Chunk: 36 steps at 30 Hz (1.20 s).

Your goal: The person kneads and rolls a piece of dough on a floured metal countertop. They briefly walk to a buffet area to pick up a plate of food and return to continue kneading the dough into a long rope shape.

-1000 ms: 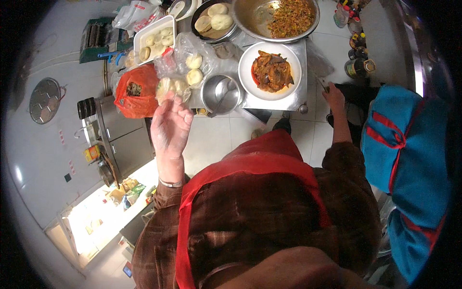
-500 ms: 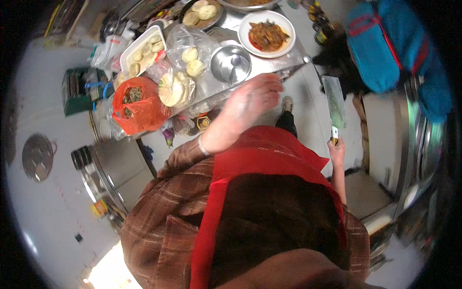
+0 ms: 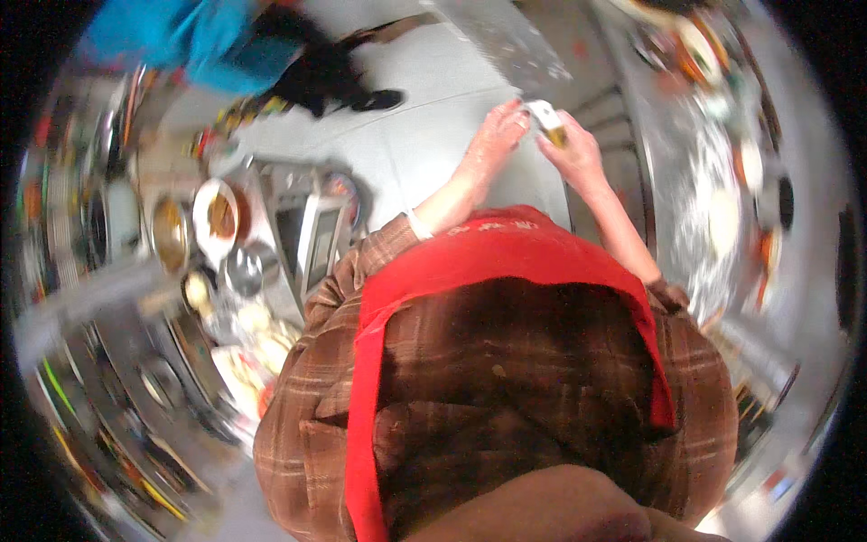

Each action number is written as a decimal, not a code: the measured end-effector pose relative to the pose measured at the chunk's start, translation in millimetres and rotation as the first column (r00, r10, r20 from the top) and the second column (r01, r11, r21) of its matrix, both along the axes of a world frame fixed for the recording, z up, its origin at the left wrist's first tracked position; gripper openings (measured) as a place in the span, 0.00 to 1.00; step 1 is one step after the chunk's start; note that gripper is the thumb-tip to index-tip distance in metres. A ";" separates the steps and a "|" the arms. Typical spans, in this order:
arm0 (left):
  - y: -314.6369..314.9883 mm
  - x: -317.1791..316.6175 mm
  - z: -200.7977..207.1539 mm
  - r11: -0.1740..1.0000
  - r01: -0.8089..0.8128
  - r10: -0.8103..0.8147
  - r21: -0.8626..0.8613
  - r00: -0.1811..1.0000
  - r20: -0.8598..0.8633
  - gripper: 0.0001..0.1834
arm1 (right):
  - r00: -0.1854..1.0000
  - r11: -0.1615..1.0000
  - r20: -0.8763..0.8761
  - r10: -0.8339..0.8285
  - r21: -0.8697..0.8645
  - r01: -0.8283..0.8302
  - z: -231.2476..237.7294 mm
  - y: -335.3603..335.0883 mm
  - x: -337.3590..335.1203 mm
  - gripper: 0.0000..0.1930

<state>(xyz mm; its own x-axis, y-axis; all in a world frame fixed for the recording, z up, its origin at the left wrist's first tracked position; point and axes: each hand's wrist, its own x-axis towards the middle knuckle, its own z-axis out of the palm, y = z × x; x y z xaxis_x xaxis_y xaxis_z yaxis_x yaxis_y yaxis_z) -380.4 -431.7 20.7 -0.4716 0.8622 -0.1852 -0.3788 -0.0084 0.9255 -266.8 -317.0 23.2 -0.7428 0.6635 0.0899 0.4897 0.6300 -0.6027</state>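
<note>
A cleaver point(image 3: 545, 114) is held out in front of my red apron, and my right hand point(image 3: 575, 157) is wrapped around its yellowish handle. Its broad grey blade point(image 3: 506, 43) points away from me and is smeared by motion. My left hand point(image 3: 495, 137) is just left of the handle, at the base of the blade. The left fingers are loosely bent and apart, with nothing visible in them; whether they touch the cleaver I cannot tell.
On the left stand a white plate of brown food point(image 3: 206, 217), a shiny metal bowl point(image 3: 246, 269), a pan point(image 3: 170, 233) and pale round dough pieces point(image 3: 253, 316). Along the right runs a blurred counter point(image 3: 673, 163). A person in blue point(image 3: 194, 41) is at the far left.
My view has turned right, so the food table and the person now lie to the left. My hands have come together at the cleaver, which was out to my right before.
</note>
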 end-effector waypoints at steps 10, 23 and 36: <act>147.8 221.3 38.3 0.863 0.505 -0.498 0.024 0.858 -0.127 0.13 | 0.947 0.942 -0.093 -0.309 -0.167 0.291 16.8 49.8 275.3 0.20; 232.9 385.8 52.3 0.404 0.914 -0.228 -0.020 0.080 -0.971 0.18 | -0.214 0.849 -0.835 -0.507 -0.439 -0.295 -38.6 155.9 539.5 0.39; 308.3 442.5 41.1 0.247 0.961 -0.125 -0.127 -0.099 -0.987 0.22 | -0.203 0.944 -0.925 -0.320 -0.294 -0.150 32.0 184.7 543.6 0.42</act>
